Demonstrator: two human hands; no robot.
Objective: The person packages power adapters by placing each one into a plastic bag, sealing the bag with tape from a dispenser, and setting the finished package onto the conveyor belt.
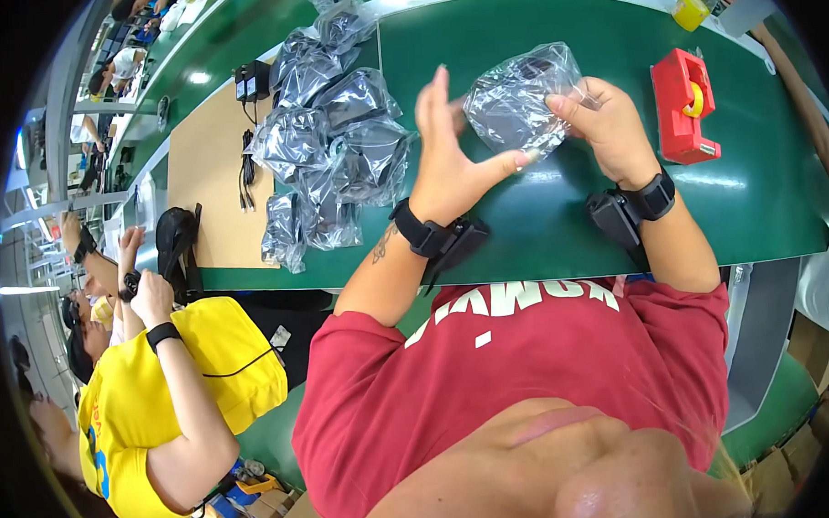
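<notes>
A clear plastic bag with a dark item inside (pixel 518 95) is held above the green table (pixel 541 218) between both hands. My right hand (pixel 611 124) pinches the bag's right side with fingers and thumb. My left hand (pixel 448 162) holds its left and lower edge: the thumb presses the bottom corner, some fingers go behind the bag, and the index finger points up. Each wrist wears a black band with a small black device.
A pile of several similar bagged dark items (pixel 333 148) lies left of my hands. A red tape dispenser (pixel 681 103) and a yellow roll (pixel 691 10) stand at the right. Black adapters and cables (pixel 246 128) rest on a tan board (pixel 213 202). A co-worker in yellow (pixel 154 396) sits at the left.
</notes>
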